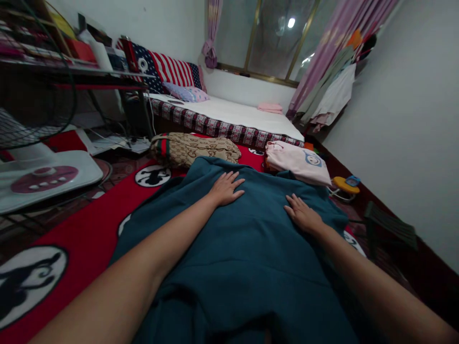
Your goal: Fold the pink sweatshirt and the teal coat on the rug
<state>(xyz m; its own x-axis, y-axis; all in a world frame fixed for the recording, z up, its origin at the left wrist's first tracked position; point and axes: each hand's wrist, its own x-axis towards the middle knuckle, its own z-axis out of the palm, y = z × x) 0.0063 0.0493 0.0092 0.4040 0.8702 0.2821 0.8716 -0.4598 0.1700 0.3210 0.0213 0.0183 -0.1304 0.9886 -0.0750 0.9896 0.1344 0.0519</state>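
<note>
A large dark teal garment [258,239] lies spread out before me, with soft creases across it. My left hand [226,188] rests flat on its upper part, fingers apart. Farther right, my right hand [304,213] also lies palm down on the cloth with its fingers spread. Neither hand grips the fabric. Just beyond the garment's far edge are a brown patterned bundle [201,148] with a green and red stripe and a folded pink garment [297,162] with a blue print.
Beneath everything is a red cloth [86,220] with white round motifs. A fan [46,177] and a cluttered desk [107,79] stand at left. At the back is a bed [233,112]. A yellow stool [346,185] and a dark folding stool [389,222] sit at right.
</note>
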